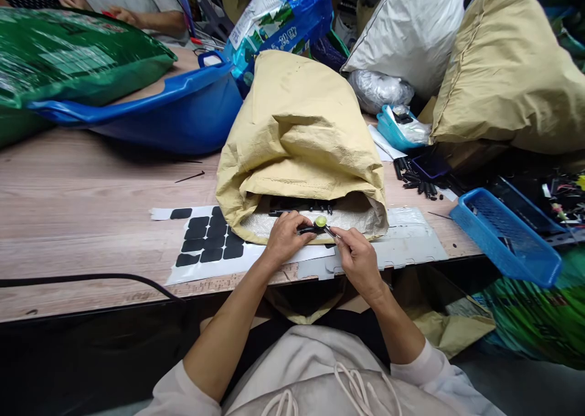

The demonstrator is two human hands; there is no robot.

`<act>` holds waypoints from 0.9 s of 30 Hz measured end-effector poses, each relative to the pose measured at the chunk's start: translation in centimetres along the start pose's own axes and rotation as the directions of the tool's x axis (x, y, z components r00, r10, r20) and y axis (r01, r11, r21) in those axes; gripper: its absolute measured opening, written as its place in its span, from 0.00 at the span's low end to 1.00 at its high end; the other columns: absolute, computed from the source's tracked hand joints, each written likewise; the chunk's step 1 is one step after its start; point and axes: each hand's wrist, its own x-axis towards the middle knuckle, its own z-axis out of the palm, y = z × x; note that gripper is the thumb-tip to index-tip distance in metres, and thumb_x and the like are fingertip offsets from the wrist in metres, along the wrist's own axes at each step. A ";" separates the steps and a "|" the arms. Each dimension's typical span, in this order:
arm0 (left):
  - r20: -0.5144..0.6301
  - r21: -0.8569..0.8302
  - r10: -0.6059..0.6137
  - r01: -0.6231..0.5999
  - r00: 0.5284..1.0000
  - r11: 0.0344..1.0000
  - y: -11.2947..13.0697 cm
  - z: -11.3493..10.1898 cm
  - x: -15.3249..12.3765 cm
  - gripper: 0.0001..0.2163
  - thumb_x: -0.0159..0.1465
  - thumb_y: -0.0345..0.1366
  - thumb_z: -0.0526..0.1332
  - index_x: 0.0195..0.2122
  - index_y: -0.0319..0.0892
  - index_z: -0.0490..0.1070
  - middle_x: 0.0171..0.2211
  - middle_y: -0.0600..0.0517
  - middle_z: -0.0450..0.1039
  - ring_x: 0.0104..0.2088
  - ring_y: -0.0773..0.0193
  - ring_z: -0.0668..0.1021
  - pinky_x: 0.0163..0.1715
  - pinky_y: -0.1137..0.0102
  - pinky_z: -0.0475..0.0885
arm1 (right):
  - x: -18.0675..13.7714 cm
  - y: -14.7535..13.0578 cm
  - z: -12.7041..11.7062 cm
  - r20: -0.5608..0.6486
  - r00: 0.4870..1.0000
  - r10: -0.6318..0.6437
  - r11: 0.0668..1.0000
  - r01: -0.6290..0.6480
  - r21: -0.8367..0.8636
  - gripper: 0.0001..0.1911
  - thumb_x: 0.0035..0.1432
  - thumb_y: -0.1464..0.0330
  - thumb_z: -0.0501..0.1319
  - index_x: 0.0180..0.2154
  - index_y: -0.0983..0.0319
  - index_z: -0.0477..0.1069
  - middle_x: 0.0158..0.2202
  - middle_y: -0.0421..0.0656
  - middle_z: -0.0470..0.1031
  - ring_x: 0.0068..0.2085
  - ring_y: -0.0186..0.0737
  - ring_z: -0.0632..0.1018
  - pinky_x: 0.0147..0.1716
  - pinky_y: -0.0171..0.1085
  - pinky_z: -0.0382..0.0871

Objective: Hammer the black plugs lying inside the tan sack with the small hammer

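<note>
My left hand (pixel 289 236) is closed around a slim black piece (pixel 309 229) at the mouth of a tan woven sack (pixel 301 130). A round yellow-green disc (pixel 320 221) shows at the right end of that piece. From the right, my right hand (pixel 359 257) pinches a thin metal tool, perhaps tweezers (pixel 333 233), its tip close to the disc. Inside the sack's open mouth, several black parts (pixel 320 206) lie behind my fingers. A white sheet with black rounded-square stickers (pixel 212 239) lies to the left of my left hand.
A blue basin (pixel 173 111) and a green sack (pixel 82 63) occupy the left. On the right are a blue basket (pixel 507 239), loose black tubes (pixel 418 181) and another tan sack (pixel 507 69). A black cable (pixel 91 277) crosses the front left. A person's hand (pixel 125 17) shows at the back left.
</note>
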 end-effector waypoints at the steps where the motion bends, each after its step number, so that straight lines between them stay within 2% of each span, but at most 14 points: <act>1: -0.001 0.000 0.000 0.000 1.000 1.000 0.0 0.0 0.0 0.06 0.59 0.33 0.73 0.37 0.45 0.79 0.36 0.52 0.76 0.41 0.55 0.74 0.44 0.62 0.68 | 0.0 0.2 -0.1 -0.004 1.000 0.002 1.000 -0.002 0.001 0.17 0.73 0.67 0.55 0.55 0.55 0.79 0.40 0.44 0.79 0.44 0.41 0.79 0.46 0.38 0.74; 4: 0.009 0.006 0.000 0.000 1.000 1.000 0.1 -0.2 0.0 0.06 0.59 0.33 0.73 0.37 0.45 0.79 0.36 0.52 0.76 0.41 0.55 0.74 0.45 0.62 0.68 | 0.3 1.0 -0.7 -0.055 0.998 -0.003 0.999 0.001 -0.044 0.16 0.74 0.66 0.55 0.55 0.56 0.79 0.41 0.44 0.80 0.45 0.42 0.79 0.48 0.39 0.73; 7: 0.017 0.013 -0.012 0.012 1.000 1.000 0.2 -0.3 -0.1 0.06 0.59 0.33 0.73 0.37 0.44 0.79 0.35 0.52 0.75 0.41 0.55 0.74 0.45 0.62 0.67 | 0.8 2.3 -1.5 -0.135 0.991 -0.021 0.973 -0.011 -0.231 0.16 0.73 0.66 0.56 0.54 0.56 0.79 0.40 0.44 0.79 0.43 0.43 0.77 0.46 0.39 0.71; 12: 0.006 0.008 -0.003 0.003 1.000 1.000 0.1 -0.1 -0.1 0.05 0.59 0.34 0.72 0.37 0.45 0.79 0.35 0.52 0.75 0.40 0.55 0.73 0.44 0.62 0.67 | 0.9 4.6 -1.3 -0.176 0.982 -0.074 0.824 -0.039 -0.565 0.14 0.72 0.70 0.57 0.51 0.57 0.81 0.36 0.45 0.76 0.40 0.44 0.72 0.39 0.38 0.65; 17: 0.003 -0.007 0.009 -0.009 1.000 1.000 0.3 -0.3 -0.1 0.05 0.59 0.34 0.71 0.36 0.44 0.79 0.35 0.51 0.75 0.40 0.55 0.73 0.45 0.61 0.67 | 0.5 5.0 -0.2 -0.187 0.978 -0.091 0.758 -0.054 -0.651 0.14 0.71 0.70 0.58 0.51 0.57 0.81 0.36 0.45 0.74 0.39 0.45 0.70 0.39 0.39 0.63; 19: 0.013 -0.096 0.043 -0.042 0.999 0.995 1.2 -0.9 -0.8 0.05 0.60 0.35 0.70 0.37 0.44 0.79 0.37 0.50 0.77 0.42 0.54 0.73 0.46 0.61 0.67 | 0.4 4.9 0.0 -0.191 0.978 -0.082 0.756 -0.063 -0.651 0.14 0.71 0.70 0.58 0.52 0.57 0.80 0.37 0.45 0.74 0.40 0.45 0.70 0.39 0.40 0.62; 21: 0.082 -0.268 0.096 -0.071 0.992 0.961 2.6 -1.6 -2.2 0.06 0.64 0.38 0.68 0.41 0.44 0.78 0.40 0.49 0.78 0.43 0.55 0.75 0.45 0.63 0.68 | 0.4 4.7 0.0 -0.187 0.979 -0.076 0.756 -0.066 -0.652 0.14 0.72 0.70 0.58 0.52 0.57 0.80 0.37 0.45 0.75 0.40 0.45 0.70 0.39 0.40 0.62; 23: 0.255 -0.449 0.155 -0.025 0.954 0.893 4.0 -2.1 -4.4 0.08 0.68 0.41 0.65 0.44 0.44 0.78 0.42 0.50 0.80 0.41 0.58 0.77 0.42 0.66 0.69 | 0.3 4.7 -0.1 -0.183 0.981 -0.071 0.755 -0.067 -0.653 0.14 0.72 0.69 0.58 0.53 0.57 0.80 0.38 0.45 0.74 0.40 0.45 0.69 0.39 0.40 0.62; 25: 0.476 -0.536 0.211 0.091 0.854 0.839 4.7 -1.8 -7.0 0.11 0.68 0.44 0.65 0.45 0.44 0.79 0.39 0.52 0.80 0.38 0.61 0.77 0.38 0.69 0.68 | 0.3 4.7 -0.1 -0.177 0.982 -0.063 0.755 -0.069 -0.652 0.14 0.72 0.69 0.58 0.54 0.57 0.79 0.38 0.45 0.74 0.40 0.45 0.69 0.40 0.40 0.62; 27: 0.626 -0.520 0.212 0.199 0.751 0.831 4.2 -0.3 -9.4 0.13 0.67 0.47 0.66 0.44 0.43 0.80 0.37 0.53 0.79 0.36 0.61 0.77 0.37 0.70 0.68 | 0.2 4.8 -0.1 -0.173 0.984 -0.053 0.755 -0.074 -0.652 0.15 0.72 0.69 0.58 0.54 0.57 0.79 0.39 0.46 0.74 0.41 0.45 0.69 0.40 0.40 0.61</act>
